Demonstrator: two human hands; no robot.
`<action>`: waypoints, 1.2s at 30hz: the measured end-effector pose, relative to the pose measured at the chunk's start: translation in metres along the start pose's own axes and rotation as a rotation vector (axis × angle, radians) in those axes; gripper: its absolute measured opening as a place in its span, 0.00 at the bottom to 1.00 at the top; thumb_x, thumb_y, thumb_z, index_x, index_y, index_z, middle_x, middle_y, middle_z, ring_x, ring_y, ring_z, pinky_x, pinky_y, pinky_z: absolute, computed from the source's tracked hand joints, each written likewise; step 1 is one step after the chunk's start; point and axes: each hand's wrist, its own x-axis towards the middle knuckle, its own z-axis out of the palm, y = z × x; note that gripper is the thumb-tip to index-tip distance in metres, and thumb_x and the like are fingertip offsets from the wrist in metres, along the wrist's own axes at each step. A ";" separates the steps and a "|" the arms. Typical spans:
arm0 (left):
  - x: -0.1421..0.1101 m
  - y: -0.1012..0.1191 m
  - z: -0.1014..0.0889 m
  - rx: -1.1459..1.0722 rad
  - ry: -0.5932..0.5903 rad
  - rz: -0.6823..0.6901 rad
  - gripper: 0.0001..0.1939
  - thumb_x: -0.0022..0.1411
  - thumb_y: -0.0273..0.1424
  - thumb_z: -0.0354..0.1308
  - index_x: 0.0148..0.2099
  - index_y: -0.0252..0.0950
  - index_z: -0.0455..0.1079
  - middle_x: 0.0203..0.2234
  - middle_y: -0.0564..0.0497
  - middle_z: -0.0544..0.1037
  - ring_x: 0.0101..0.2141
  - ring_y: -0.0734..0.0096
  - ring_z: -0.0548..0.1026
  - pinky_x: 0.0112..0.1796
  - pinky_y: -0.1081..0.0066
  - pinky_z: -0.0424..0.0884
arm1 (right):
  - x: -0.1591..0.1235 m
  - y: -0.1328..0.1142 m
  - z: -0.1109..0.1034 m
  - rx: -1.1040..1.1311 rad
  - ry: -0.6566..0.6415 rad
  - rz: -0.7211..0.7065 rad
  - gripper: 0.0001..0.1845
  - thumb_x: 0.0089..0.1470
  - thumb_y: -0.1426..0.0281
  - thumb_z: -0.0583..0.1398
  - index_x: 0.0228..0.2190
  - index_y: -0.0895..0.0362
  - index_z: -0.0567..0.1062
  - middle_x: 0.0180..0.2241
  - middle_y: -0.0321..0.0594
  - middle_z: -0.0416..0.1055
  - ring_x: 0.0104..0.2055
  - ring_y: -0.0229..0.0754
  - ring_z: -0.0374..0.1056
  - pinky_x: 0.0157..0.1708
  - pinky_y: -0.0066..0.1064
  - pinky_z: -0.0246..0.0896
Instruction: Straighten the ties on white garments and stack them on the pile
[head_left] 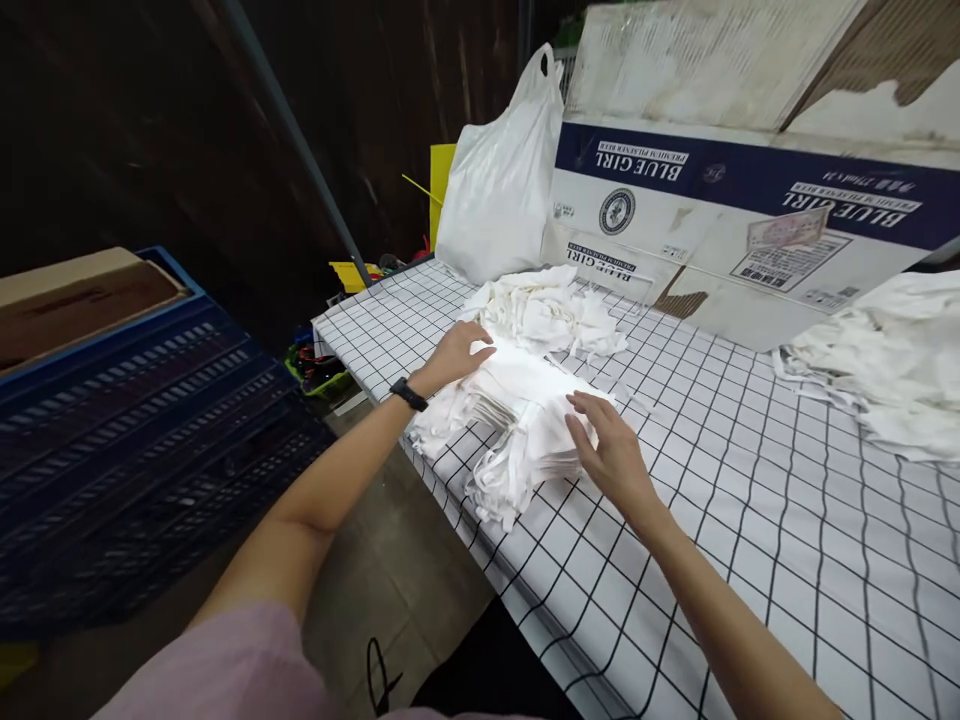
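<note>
Our left hand point(456, 352) is loosely bent at the far left edge of a stack of white cloth pieces point(525, 385), a small gap showing between its thumb and fingers. Our right hand point(611, 450) is spread at the stack's right side, thumb held away from the fingers; we cannot tell how firmly either hand touches the cloth. The stack lies near the table's edge, flat and brightly lit on top, with loose white straps point(499, 480) bunched at its near end. We wear a black wristband point(409, 394) on the left wrist and a pink sleeve point(232, 660) on that arm.

Just behind the stack sits a looser white heap point(547, 308), and well to the right another white pile point(892, 365). All three rest on a table point(720, 530) covered in white with a black grid. At its far side we see a full white plastic bag point(499, 190) beside a large cardboard sheet point(720, 225) printed BLUE GIRL upside down. To our left, off the table, are blue crates point(150, 430) with brown cardboard point(67, 300) on top, and a green basket point(330, 383) stands low beside the table.
</note>
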 end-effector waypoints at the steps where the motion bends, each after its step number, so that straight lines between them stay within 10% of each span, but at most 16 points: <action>1: 0.014 0.004 0.005 0.050 -0.045 -0.002 0.10 0.67 0.38 0.58 0.43 0.39 0.77 0.47 0.44 0.81 0.52 0.52 0.75 0.60 0.55 0.65 | 0.015 0.005 -0.002 0.014 -0.021 0.047 0.19 0.70 0.60 0.53 0.55 0.53 0.75 0.56 0.49 0.74 0.52 0.50 0.75 0.51 0.44 0.72; 10: 0.105 0.026 0.057 0.290 -0.300 -0.036 0.17 0.60 0.28 0.63 0.52 0.37 0.74 0.53 0.39 0.75 0.57 0.47 0.71 0.54 0.53 0.69 | 0.162 0.056 0.052 -0.160 -0.274 0.246 0.22 0.61 0.75 0.57 0.57 0.61 0.74 0.55 0.57 0.70 0.49 0.51 0.73 0.51 0.39 0.65; 21: 0.116 0.023 0.067 0.226 -0.272 -0.074 0.05 0.57 0.23 0.59 0.36 0.36 0.71 0.47 0.41 0.77 0.51 0.47 0.74 0.52 0.47 0.67 | 0.190 0.066 0.074 -0.125 -0.173 0.266 0.10 0.57 0.77 0.57 0.39 0.57 0.77 0.47 0.52 0.71 0.49 0.53 0.68 0.47 0.39 0.62; 27: 0.117 0.038 0.054 0.021 -0.091 -0.102 0.06 0.59 0.30 0.61 0.39 0.40 0.70 0.40 0.47 0.80 0.44 0.56 0.77 0.47 0.57 0.70 | 0.211 0.040 0.031 0.069 0.027 0.216 0.07 0.59 0.71 0.56 0.39 0.56 0.73 0.44 0.46 0.75 0.47 0.46 0.70 0.50 0.36 0.64; 36: 0.123 0.114 0.003 -0.333 0.110 -0.005 0.01 0.64 0.28 0.57 0.39 0.37 0.67 0.38 0.48 0.79 0.41 0.64 0.77 0.43 0.66 0.71 | 0.200 -0.002 -0.100 0.432 0.410 0.179 0.06 0.55 0.66 0.60 0.35 0.54 0.70 0.33 0.35 0.73 0.36 0.39 0.71 0.40 0.34 0.70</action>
